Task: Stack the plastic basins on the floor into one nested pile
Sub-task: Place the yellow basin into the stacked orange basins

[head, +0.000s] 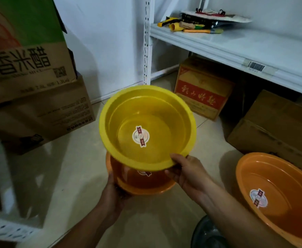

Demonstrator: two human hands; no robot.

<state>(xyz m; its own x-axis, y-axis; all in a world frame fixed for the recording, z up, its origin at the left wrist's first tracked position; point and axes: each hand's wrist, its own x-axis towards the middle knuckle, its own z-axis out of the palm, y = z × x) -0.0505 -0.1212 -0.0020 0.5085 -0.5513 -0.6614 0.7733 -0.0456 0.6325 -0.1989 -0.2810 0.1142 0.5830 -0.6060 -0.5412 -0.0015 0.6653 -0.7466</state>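
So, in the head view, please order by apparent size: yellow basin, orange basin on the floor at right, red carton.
1. yellow basin and orange basin at right: alike, and the orange one is cut off by the frame, so unranked.
2. red carton, farther away.

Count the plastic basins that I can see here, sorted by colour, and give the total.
Yellow basin: 1, held by the right hand.
Orange basins: 2, one under the yellow basin in the left hand, one on the floor at right.
Total: 3 basins.

stacked cardboard boxes (39,97) left | white shelf (236,45): brushes (196,28) | red-labelled box (202,93) beneath shelf
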